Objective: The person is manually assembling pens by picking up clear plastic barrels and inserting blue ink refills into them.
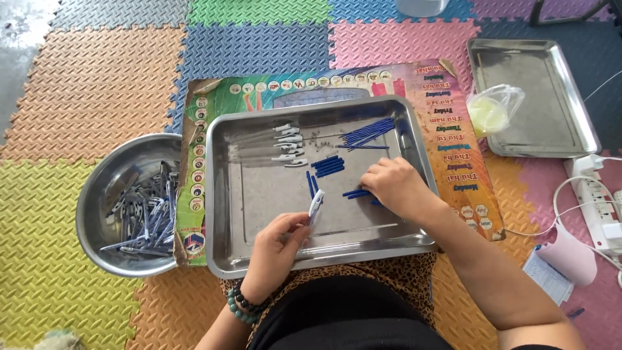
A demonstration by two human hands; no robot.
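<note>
My left hand (pixel 275 249) holds a white and blue pen part (pixel 315 205) over the front of a steel tray (pixel 227 214). My right hand (pixel 394 186) rests in the tray with its fingers on short blue pen pieces (pixel 355 193). More short blue pieces (pixel 330 166) lie in the tray's middle. Long thin blue refills (pixel 369 134) are piled at its back right. Several clear pen barrels with white clips (pixel 288 146) lie in a row at the back left.
A round steel bowl (pixel 97 188) of assembled pens (pixel 146 214) stands left of the tray. A second steel tray (pixel 551 123) with a clear plastic bag (pixel 494 107) sits at the back right. A white power strip (pixel 596 201) with cables lies far right. Coloured foam mats (pixel 84 97) cover the floor.
</note>
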